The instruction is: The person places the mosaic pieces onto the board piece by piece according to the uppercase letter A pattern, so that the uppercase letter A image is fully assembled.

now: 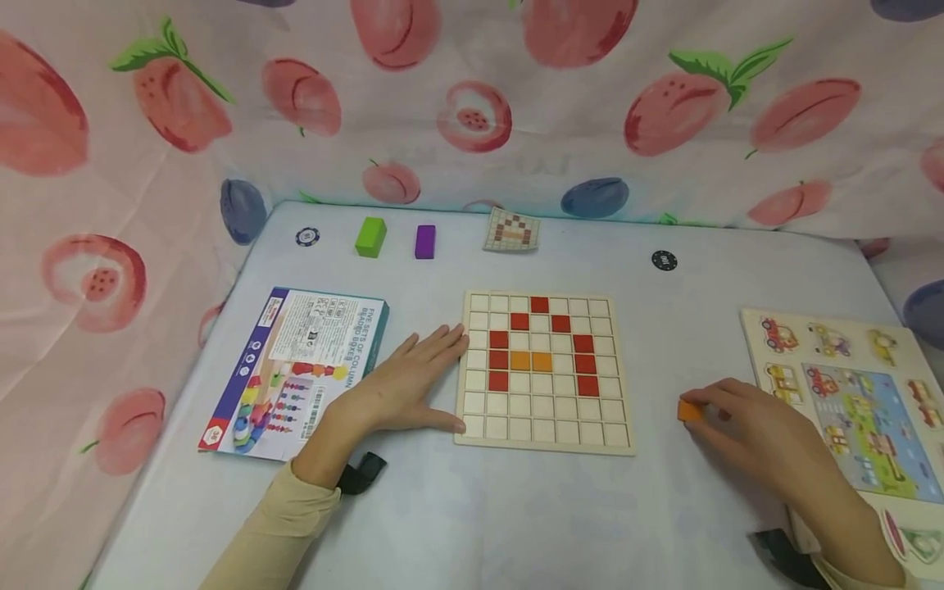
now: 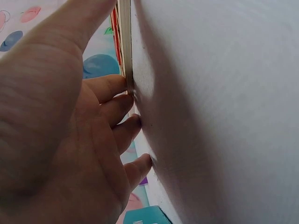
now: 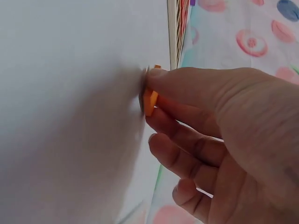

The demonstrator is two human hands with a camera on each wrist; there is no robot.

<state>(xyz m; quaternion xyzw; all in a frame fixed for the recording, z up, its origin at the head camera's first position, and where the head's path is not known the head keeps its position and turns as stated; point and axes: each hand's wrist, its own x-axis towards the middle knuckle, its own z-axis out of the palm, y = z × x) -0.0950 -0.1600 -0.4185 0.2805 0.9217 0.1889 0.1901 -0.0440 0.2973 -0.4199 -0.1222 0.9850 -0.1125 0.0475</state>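
Observation:
A square wooden grid board (image 1: 543, 407) lies flat on the white cloth. Several red tiles (image 1: 584, 363) form an arch in its cells, and two orange tiles (image 1: 519, 360) sit side by side between the arch's legs. My left hand (image 1: 404, 383) rests at the board's left edge, fingers extended and thumb spread. In the left wrist view, some of the fingertips (image 2: 122, 84) touch the board's side. To the right of the board, my right hand (image 1: 760, 434) pinches an orange block (image 1: 689, 410) between thumb and fingers, low over the cloth; the same block (image 3: 150, 100) shows in the right wrist view.
Left of the board lies a beaded-toy box (image 1: 295, 373); at right, a picture puzzle board (image 1: 804, 336) is partly under my right arm. Along the back are a green block (image 1: 371, 238), a purple block (image 1: 425, 242), a pattern card (image 1: 512, 230) and a black chip (image 1: 664, 260).

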